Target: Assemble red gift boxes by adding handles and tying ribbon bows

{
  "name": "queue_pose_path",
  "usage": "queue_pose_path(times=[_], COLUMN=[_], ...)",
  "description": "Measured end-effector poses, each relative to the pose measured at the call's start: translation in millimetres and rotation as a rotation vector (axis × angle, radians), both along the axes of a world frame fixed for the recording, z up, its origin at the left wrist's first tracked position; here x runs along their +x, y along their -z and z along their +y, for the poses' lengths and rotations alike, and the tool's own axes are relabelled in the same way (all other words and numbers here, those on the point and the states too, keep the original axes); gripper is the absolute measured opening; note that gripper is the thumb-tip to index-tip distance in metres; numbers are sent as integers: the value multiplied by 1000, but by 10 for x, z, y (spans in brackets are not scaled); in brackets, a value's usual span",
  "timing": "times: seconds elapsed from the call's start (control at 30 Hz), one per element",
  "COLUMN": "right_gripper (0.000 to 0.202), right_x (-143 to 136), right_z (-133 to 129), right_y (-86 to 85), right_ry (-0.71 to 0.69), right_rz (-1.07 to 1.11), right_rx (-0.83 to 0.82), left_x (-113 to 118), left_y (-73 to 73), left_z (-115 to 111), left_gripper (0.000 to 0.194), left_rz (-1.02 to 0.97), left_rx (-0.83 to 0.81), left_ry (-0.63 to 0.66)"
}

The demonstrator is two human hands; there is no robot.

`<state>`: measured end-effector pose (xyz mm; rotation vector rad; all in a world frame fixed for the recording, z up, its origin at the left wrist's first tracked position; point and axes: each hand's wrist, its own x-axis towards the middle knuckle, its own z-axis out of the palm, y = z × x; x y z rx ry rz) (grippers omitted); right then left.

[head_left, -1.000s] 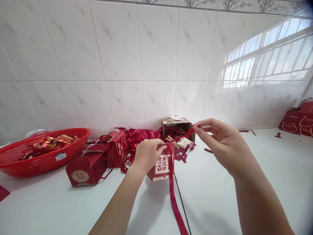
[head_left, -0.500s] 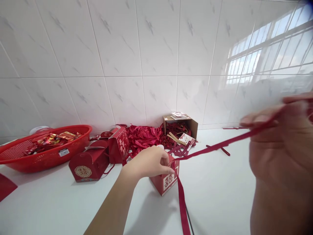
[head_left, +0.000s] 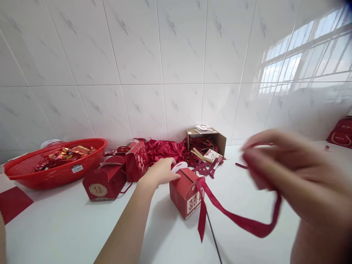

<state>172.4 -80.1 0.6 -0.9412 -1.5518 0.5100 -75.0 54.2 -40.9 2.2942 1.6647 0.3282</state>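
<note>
A small red gift box (head_left: 180, 194) with a white double-happiness panel stands upright on the white table. My left hand (head_left: 161, 172) grips its far left edge, thumb on the near side, fingers partly hidden behind the box and next to a white rounded tab (head_left: 179, 167). From the top right corner of the box trails a dark red ribbon (head_left: 236, 220), with one short end hanging down its front. The ribbon sags in a loose curve up to my right hand (head_left: 286, 172), which is blurred but closed around the far part of it.
Left stands a red plastic basket (head_left: 90, 161) of wrapped sweets, beside more red boxes (head_left: 103, 181). Behind lie shredded red paper (head_left: 166, 148) and a cardboard box (head_left: 222, 145) spilling red strips. A thin dark line (head_left: 213, 234) runs along the table. A red bag (head_left: 341, 134) sits far right.
The ribbon went from stretched taut to slack as my right hand moved lower and nearer the box. My left hand shifted from the ribbon at the box's front to its far left edge.
</note>
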Motion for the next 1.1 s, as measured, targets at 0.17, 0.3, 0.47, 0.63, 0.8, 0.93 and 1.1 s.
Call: queue_pose_path(times=[0.17,0.3,0.47,0.63,0.8,0.93,1.1], right_gripper=[25,23,20,16,17,20,27], right_x=[-356,-515,-614,-586,-498,-450,-419], right_z=[442,849,1117,1158,1129,1129,1123], right_y=[124,359,663,722,671,653,614], right_ry=[-301,-385,-408,-391,-416,-458,-504], right_rz=[-451,-171,-118,-129,-183,-220,-243], right_rx=[-422,-548,-613,-664,-698,-730,-750], left_x=[25,48,64,82,116,150,195], left_y=[49,11,-16,-43,-98,-139,-172], left_z=[30,-23,-57,-103,-188,-248,-331], left_gripper=[31,26,26,27,28,31,33], left_rz=[35,53,58,60,51,57,84], left_rx=[3,-20,-72,-105,-176,-196,-194], left_ry=[47,62,116,157,203,232,233])
